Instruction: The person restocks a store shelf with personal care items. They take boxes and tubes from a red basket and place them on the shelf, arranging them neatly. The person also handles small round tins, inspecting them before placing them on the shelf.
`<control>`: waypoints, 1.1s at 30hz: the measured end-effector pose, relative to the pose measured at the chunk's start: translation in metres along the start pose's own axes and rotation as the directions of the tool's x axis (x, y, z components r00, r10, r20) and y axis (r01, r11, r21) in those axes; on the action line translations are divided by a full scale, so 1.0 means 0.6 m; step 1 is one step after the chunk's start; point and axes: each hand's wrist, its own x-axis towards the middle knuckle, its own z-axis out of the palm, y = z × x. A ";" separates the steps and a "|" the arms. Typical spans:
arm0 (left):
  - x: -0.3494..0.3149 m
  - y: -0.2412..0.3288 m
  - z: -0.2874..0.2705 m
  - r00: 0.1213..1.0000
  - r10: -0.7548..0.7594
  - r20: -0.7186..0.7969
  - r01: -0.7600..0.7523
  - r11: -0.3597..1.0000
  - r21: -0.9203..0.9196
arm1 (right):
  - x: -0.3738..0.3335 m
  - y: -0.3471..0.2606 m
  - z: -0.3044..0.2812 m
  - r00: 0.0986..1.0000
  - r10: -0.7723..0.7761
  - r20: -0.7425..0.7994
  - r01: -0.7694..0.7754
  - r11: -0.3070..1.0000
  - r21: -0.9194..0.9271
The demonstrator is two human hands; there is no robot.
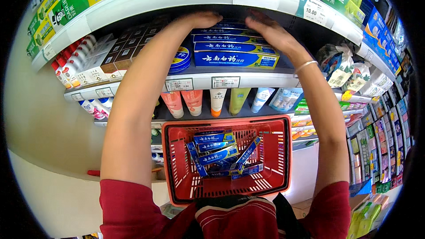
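The person reaches both arms up to a shelf (265, 82) at the upper centre of the frame. The left hand (206, 19) and right hand (271, 31) flank the back of a row of blue boxes (234, 59); I can't tell whether either grip is closed on one. Below, at lower centre, a red basket (217, 191) holds more loose blue cartons (218, 154).

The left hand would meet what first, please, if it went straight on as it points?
The left hand would probably meet the rear blue boxes first; over them, possibly the right hand, as depth is unclear.
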 end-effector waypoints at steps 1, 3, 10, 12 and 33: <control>0.008 -0.004 0.000 0.999 0.000 0.033 0.000 1.000 0.020 | -0.003 0.012 -0.007 0.995 -0.055 0.080 0.068 0.982 -0.175; 0.016 -0.007 -0.002 0.995 -0.008 0.104 0.001 0.998 0.064 | -0.022 0.014 -0.004 0.985 -0.105 0.135 0.137 0.957 -0.257; -0.010 0.027 -0.008 0.988 -0.081 0.133 0.093 0.992 -0.089 | -0.023 0.037 0.006 0.986 -0.094 0.138 0.106 0.991 -0.079; -0.027 0.033 -0.012 0.987 -0.102 0.127 0.117 0.986 -0.121 | -0.022 0.036 0.005 0.988 -0.091 0.124 0.092 0.996 -0.007; -0.070 0.059 -0.013 0.855 -0.518 0.021 0.215 0.318 -0.924 | 0.012 0.026 0.021 0.943 0.296 0.154 -0.290 0.499 0.816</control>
